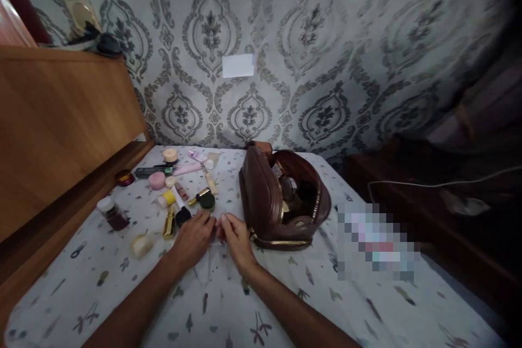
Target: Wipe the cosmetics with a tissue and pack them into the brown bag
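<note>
My left hand (pixel 194 240) and my right hand (pixel 237 242) meet low over the cloth, fingertips almost touching. Both have curled fingers; whatever is pinched between them is too small or hidden to name. Just beyond my left hand lie a round black item (pixel 183 215), a dark green-lidded jar (pixel 207 202) and a gold tube (pixel 168 223). Right of my right hand stands a brown leather bag (pixel 261 201), unzipped, with several cosmetics inside, among them a round container (pixel 289 187). Another gold-and-black tube (pixel 199 197) rests by the green jar.
Several cosmetics spread over the left of the patterned cloth (pixel 228 310), including a pink jar (pixel 157 180), a white-capped bottle (pixel 113 214) and a dark red jar (pixel 124 177). A wooden panel (pixel 65 130) borders the left. A blurred-out item (pixel 375 244) lies at right.
</note>
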The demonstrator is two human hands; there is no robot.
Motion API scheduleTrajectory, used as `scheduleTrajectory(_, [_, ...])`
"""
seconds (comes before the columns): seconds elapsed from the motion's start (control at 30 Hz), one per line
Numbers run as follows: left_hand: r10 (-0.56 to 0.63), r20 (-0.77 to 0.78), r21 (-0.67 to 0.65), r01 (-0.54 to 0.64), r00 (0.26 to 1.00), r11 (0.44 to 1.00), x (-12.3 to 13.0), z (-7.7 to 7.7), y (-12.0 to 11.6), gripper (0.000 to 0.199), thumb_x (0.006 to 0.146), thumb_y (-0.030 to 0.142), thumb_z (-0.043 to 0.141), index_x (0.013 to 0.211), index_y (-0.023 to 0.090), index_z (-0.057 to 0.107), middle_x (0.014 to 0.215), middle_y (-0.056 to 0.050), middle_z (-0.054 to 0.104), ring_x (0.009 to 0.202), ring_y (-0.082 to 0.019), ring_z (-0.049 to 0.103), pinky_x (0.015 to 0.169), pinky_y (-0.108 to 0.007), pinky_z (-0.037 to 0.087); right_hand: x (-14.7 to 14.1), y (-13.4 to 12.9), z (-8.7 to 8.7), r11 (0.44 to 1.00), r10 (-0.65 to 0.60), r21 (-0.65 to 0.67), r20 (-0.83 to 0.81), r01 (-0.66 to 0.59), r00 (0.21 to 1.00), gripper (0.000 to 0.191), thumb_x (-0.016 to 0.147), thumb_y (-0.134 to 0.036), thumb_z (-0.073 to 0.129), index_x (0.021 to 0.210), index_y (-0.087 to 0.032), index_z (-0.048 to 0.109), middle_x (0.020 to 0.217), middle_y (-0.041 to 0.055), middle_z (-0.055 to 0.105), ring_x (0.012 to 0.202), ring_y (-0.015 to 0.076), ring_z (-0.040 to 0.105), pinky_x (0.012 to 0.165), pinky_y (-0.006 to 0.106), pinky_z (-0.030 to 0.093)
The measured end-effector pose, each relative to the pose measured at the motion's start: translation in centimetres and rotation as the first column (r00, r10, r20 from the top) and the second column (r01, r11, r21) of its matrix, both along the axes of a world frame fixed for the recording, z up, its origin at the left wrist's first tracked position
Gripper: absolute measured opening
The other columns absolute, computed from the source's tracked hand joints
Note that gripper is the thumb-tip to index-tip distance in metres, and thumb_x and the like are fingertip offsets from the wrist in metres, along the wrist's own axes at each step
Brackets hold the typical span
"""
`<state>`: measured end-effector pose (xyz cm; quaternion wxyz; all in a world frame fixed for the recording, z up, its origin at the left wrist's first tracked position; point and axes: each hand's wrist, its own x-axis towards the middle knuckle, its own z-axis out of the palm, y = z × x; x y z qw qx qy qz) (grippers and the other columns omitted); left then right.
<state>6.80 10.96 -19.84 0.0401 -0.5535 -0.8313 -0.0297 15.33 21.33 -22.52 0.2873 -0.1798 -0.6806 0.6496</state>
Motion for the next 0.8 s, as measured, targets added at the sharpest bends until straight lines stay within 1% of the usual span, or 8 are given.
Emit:
scheduleTrajectory(0.13, [0.038,0.02,-0.044,-0.037,0.999,0.998,0.2,0.5,0.0,0.018,0.097,0.018,0.042,0.102,0.02,0.06,0.099,-0.007,0.065,0.098,-0.023,0.064,0.077,-0.033,0.052,0.0,0.2,0.0,0.999,0.031,-0.022,-0.01,-0.031,0.999,0.053,0.084,-0.068,0.046,0.065,-0.02,0.053,0.054,-0.0026,0.05,0.05,0.0119,0.046,0.049,0.024,0.037])
scheduleTrajectory(0.27, [0.076,0.039,-0.075,-0.073,0.996,0.995,0.3,1.0,0.0,0.02,0.099,0.023,0.039,0.101,0.02,0.059,0.1,-0.008,0.068,0.094,-0.024,0.068,0.074,-0.034,0.052,0.0,0.3,0.0,1.0,0.026,0.001,-0.012,-0.026,1.0,0.053,0.085,-0.067,0.048,0.063,-0.019,0.054,0.055,-0.002,0.05,0.052,0.0123,0.046,0.052,0.025,0.036])
scheduleTrajectory(0.37, [0.096,0.052,-0.093,-0.091,0.994,0.992,0.4,1.3,0.0,0.02,0.099,0.022,0.039,0.101,0.019,0.059,0.096,-0.008,0.071,0.087,-0.024,0.07,0.071,-0.034,0.052,0.2,0.4,0.1,0.999,0.027,0.022,-0.011,-0.027,1.0,0.052,0.085,-0.065,0.049,0.062,-0.019,0.055,0.055,-0.0015,0.051,0.054,0.0127,0.046,0.055,0.025,0.036])
scheduleTrajectory(0.43, [0.1,0.061,-0.101,-0.094,0.993,0.99,0.4,1.4,0.0,0.021,0.099,0.022,0.039,0.101,0.019,0.059,0.094,-0.008,0.072,0.084,-0.024,0.071,0.07,-0.034,0.052,0.2,0.4,0.1,0.999,0.032,0.028,-0.007,-0.032,0.999,0.052,0.086,-0.065,0.049,0.064,-0.019,0.057,0.055,-0.0014,0.052,0.054,0.0131,0.046,0.054,0.026,0.036])
scheduleTrajectory(0.57, [0.113,0.074,-0.112,-0.104,0.991,0.988,0.4,1.4,0.0,0.023,0.099,0.024,0.037,0.103,0.019,0.059,0.095,-0.009,0.074,0.085,-0.026,0.071,0.071,-0.035,0.052,0.3,0.4,0.0,0.999,0.036,0.016,0.007,-0.036,0.999,0.051,0.086,-0.065,0.049,0.067,-0.019,0.058,0.056,-0.0012,0.053,0.053,0.0137,0.046,0.053,0.026,0.036])
scheduleTrajectory(0.8, [0.124,0.08,-0.128,-0.113,0.989,0.985,0.4,1.5,0.0,0.025,0.099,0.026,0.037,0.106,0.018,0.059,0.09,-0.011,0.075,0.082,-0.027,0.072,0.07,-0.036,0.053,0.4,0.3,0.0,1.0,0.027,0.013,0.013,-0.027,1.0,0.051,0.086,-0.066,0.05,0.072,-0.018,0.062,0.059,-0.0003,0.055,0.055,0.0146,0.049,0.055,0.027,0.038])
